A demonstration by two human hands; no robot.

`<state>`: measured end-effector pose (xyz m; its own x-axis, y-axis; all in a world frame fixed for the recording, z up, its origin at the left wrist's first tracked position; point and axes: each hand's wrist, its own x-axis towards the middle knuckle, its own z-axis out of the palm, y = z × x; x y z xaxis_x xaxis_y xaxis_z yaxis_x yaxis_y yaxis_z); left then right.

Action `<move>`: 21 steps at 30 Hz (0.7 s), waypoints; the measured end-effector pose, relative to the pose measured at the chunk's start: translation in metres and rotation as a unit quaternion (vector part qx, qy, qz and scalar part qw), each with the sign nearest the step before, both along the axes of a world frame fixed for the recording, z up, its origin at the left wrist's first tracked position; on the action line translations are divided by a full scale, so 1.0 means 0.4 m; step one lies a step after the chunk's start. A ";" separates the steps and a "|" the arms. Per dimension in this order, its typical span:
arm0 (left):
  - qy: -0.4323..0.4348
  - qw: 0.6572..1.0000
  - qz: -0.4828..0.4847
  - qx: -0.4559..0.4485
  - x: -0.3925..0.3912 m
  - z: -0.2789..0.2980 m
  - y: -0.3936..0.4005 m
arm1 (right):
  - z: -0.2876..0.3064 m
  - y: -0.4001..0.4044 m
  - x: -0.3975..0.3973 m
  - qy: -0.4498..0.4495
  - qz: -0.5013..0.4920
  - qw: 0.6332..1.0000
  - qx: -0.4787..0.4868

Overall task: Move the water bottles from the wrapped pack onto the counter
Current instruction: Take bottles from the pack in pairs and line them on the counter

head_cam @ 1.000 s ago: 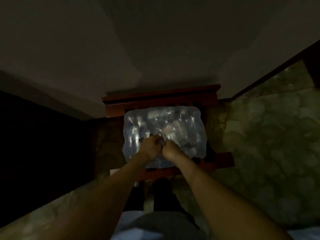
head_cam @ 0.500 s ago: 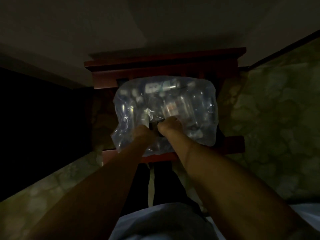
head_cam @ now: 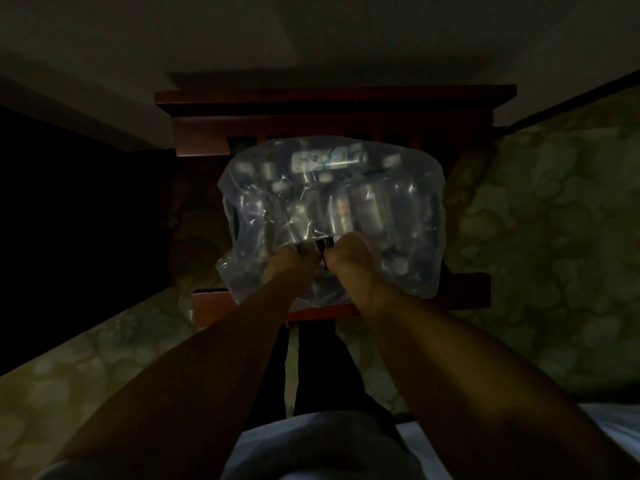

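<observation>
Item: wrapped pack (head_cam: 332,216) of water bottles, clear shrink film, sitting on a red-brown wooden stand (head_cam: 332,109) directly in front of you. Bottles (head_cam: 363,206) lie side by side inside the film; a pale label (head_cam: 325,159) shows near the pack's far edge. The light is dim, so the bottle count cannot be read, and the film appears unbroken except perhaps at your grip.

Your left hand (head_cam: 289,266): on the near middle of the pack, fingers curled closed and bunched into the film.

Your right hand (head_cam: 349,258): just beside the left, almost touching it, fingers likewise folded down and gripping the film at the same spot. A dark patch sits between the two fists; whether it is a tear or a bottle cap, you cannot tell from here.

Both forearms are bare and reach straight out from your body.

Surroundings: mottled green-patterned floor (head_cam: 540,237) to either side of the stand, a pale wall (head_cam: 242,36) beyond it, deep shadow at left. Light-coloured clothing (head_cam: 311,445) at the bottom of the view.
</observation>
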<state>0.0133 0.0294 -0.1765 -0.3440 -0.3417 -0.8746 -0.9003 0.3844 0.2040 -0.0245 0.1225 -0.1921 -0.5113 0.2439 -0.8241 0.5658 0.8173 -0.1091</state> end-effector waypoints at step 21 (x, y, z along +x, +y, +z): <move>0.015 0.927 0.234 0.292 -0.036 0.264 -0.063 | 0.294 -0.018 -0.026 -0.033 -0.223 0.960 -0.168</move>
